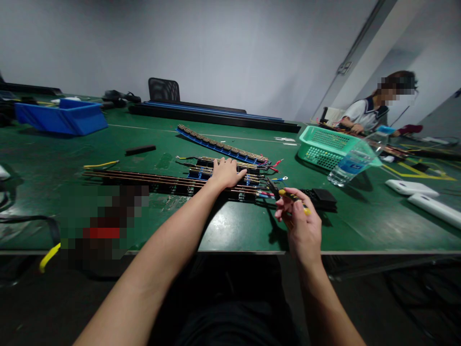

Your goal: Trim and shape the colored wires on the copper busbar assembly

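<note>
My left hand lies flat with its fingers spread on a group of black and blue strips carrying copper-coloured bars. My right hand is wrapped round the yellow and black handles of pliers, whose dark jaws point up and left at the wire ends. Red, blue and black wires stick out at the right ends of the strips, and one blue wire carries a ring terminal. Closer to me runs a long black strip with copper-coloured bars. Behind my left hand lies a curved blue strip.
On the right stand a green basket and a tilted-looking clear water bottle, near white flat objects. A blue bin is at the left. Long dark bars lie at the back. Another person sits at the far right.
</note>
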`<move>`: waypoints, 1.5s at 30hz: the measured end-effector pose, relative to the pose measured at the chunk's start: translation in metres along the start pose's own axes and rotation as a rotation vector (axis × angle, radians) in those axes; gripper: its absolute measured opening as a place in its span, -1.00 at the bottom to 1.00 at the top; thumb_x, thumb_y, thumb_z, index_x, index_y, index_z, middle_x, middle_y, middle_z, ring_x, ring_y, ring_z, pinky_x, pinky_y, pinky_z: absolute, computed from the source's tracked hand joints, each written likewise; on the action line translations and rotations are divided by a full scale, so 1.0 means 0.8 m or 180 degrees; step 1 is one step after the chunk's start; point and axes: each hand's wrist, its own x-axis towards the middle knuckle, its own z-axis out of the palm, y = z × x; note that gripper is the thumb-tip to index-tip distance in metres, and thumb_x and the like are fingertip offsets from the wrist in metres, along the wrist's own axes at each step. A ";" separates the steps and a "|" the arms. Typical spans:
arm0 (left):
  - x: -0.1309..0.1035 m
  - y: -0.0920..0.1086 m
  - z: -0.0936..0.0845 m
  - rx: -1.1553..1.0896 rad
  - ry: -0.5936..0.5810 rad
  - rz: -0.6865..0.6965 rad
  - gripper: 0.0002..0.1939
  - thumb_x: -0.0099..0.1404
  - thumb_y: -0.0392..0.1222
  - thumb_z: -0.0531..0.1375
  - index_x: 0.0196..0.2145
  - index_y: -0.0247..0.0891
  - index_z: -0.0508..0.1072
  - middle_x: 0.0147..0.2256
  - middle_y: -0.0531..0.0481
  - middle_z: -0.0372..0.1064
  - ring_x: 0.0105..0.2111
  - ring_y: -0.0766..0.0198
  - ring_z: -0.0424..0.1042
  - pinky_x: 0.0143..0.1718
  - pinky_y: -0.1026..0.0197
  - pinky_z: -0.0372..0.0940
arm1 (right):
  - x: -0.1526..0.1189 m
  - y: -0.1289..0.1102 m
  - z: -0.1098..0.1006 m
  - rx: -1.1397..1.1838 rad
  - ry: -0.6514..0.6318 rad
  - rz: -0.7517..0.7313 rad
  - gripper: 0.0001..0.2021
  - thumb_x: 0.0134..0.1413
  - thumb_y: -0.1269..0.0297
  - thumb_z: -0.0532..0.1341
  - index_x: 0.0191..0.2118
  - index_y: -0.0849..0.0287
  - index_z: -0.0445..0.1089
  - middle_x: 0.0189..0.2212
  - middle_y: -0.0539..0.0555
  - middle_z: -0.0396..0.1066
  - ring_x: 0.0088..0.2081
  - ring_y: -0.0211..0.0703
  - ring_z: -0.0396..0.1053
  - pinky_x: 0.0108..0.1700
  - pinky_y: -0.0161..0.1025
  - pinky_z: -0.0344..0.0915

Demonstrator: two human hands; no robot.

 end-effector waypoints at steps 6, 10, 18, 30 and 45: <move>0.000 -0.001 0.002 -0.0010 0.0056 0.0031 -0.33 0.51 0.27 -0.08 0.25 -0.27 0.39 0.28 -0.27 0.30 0.31 -0.20 0.18 0.35 -0.26 -0.02 | 0.021 0.003 0.011 -0.0330 0.0268 0.0355 -0.53 0.08 -0.11 0.38 -0.07 0.18 0.49 -0.44 0.01 0.48 -0.50 -0.28 0.39 -0.44 -0.30 0.36; 0.000 0.000 0.002 -0.0023 0.0040 0.0011 -0.35 0.51 0.26 -0.08 0.26 -0.25 0.38 0.29 -0.26 0.29 0.32 -0.19 0.16 0.36 -0.25 -0.04 | 0.028 -0.004 0.011 -0.0013 0.0227 0.0457 -0.48 0.00 -0.10 0.43 -0.04 0.19 0.48 -0.43 0.01 0.50 -0.49 -0.26 0.42 -0.43 -0.29 0.37; 0.000 0.000 0.002 -0.0006 0.0048 0.0009 -0.31 0.51 0.27 -0.08 0.26 -0.30 0.39 0.29 -0.28 0.30 0.32 -0.22 0.17 0.34 -0.26 -0.01 | 0.057 0.000 0.009 0.0354 0.0352 0.0443 -0.42 0.09 -0.27 0.27 -0.07 0.20 0.46 -0.47 -0.02 0.43 -0.58 -0.31 0.33 -0.59 -0.35 0.17; -0.004 0.002 -0.003 0.0021 0.0046 0.0020 -0.36 0.51 0.23 -0.07 0.23 -0.28 0.40 0.27 -0.28 0.32 0.28 -0.19 0.22 0.32 -0.22 0.04 | 0.035 0.009 0.024 -0.2079 -0.0487 -0.1216 -0.76 0.17 0.20 0.22 -0.14 0.10 0.61 -0.22 0.13 0.66 -0.22 0.01 0.61 -0.10 -0.11 0.48; -0.001 -0.001 0.003 -0.0002 0.0049 0.0007 -0.33 0.50 0.28 -0.08 0.24 -0.28 0.40 0.28 -0.29 0.30 0.32 -0.22 0.17 0.34 -0.26 -0.01 | 0.023 0.021 0.012 -0.1581 0.0407 -0.0996 -0.69 0.30 0.07 0.18 -0.08 0.15 0.55 -0.28 0.14 0.59 -0.31 -0.04 0.53 -0.26 -0.14 0.43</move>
